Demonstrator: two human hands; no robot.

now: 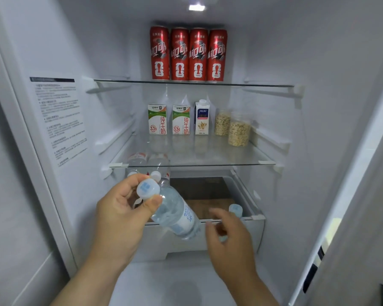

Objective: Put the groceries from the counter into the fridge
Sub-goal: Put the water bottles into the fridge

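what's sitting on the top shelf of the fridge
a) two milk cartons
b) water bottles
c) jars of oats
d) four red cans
d: four red cans stand in a row on the top glass shelf, while the milk cartons and oat jars are one shelf down.

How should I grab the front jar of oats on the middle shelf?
I'd wrap a hand round the middle of the front oat jar, coming straight from the front: it stands upright, nothing blocks its front, and the other oat jar crowds its back left.
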